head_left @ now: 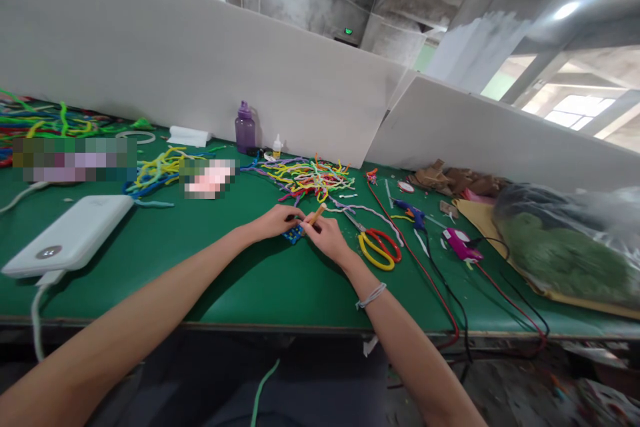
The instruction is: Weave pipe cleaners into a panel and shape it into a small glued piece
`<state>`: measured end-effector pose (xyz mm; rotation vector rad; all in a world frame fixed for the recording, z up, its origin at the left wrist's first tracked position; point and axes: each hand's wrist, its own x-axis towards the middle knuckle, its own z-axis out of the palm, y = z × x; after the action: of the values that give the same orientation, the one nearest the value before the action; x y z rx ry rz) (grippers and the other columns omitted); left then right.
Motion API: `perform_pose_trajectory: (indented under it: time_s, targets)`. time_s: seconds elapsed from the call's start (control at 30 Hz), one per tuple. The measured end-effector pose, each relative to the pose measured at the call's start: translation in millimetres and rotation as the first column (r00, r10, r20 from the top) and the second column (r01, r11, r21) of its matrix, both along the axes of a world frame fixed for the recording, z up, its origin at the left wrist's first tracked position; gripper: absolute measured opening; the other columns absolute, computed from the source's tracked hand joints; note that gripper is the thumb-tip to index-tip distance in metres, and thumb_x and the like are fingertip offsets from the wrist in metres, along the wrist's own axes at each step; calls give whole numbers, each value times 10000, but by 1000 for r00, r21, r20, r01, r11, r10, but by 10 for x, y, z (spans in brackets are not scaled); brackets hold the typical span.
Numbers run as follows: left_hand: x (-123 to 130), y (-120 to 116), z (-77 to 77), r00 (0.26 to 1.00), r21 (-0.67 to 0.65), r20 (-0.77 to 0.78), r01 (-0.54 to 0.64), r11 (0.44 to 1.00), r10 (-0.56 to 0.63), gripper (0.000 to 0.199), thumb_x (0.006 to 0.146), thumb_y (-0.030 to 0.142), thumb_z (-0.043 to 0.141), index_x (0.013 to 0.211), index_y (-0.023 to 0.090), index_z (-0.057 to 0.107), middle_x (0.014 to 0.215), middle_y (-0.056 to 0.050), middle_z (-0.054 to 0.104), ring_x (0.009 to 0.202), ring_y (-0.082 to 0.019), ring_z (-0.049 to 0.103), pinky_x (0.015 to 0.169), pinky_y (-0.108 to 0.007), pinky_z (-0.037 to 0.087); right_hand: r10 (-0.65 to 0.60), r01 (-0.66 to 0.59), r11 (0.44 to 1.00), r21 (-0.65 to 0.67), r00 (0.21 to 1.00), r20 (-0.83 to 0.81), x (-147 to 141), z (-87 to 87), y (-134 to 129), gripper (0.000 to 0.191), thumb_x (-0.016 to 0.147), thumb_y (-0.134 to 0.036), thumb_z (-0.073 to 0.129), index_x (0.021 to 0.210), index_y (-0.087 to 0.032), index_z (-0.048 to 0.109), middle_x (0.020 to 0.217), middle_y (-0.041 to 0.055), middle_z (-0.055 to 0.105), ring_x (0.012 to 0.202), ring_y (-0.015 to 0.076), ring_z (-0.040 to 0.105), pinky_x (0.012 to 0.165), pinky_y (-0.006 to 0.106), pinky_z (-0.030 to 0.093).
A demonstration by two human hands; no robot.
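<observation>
A small blue woven piece with lighter flecks (293, 235) is just above the green table, partly covered by my fingers. My left hand (279, 221) pinches its upper left side. From the right, my right hand (326, 235) closes around a short tan wooden stick (317, 214), its end pointing up and away from me. The stick's lower end meets the blue piece, but my fingers hide the contact. Scissors with one red and one yellow handle loop (379, 250) lie to the right of my right hand. Behind both hands spreads a heap of colourful fuzzy stems (320, 177).
A white power bank (75, 233) with a cable lies at left. The purple bottle (245, 128) and a small glue bottle (277, 145) stand by the partition. To the right are a blue glue gun (411, 212), a magenta box (463, 245), trailing cords and a plastic bag (565, 240).
</observation>
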<state>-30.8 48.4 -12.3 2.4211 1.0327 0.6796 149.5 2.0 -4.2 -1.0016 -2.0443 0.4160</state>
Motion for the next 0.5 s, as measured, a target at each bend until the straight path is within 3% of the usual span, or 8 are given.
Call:
perform_pose_trajectory:
  time_s: [0.3,0.5]
  targets:
    - [9,-23,28,1000,-5,-20,-20,1000,20,250,781,188,473,952,140,648,722,-22,631,585,-100,500,552,-184,352,1,-1,1000,23,1000,14,9,-28,30,245,842,-339,438,811,-162,605,671,9,610,561,109,533,580,205,380]
    - [10,-29,34,1000,-8,-13,-10,1000,10,258,794,224,469,962,145,648,703,-19,614,596,-106,501,556,-188,356,-66,67,997,49,998,-13,26,-51,47,263,854,-348,417,818,-160,597,698,24,620,594,120,553,599,210,387]
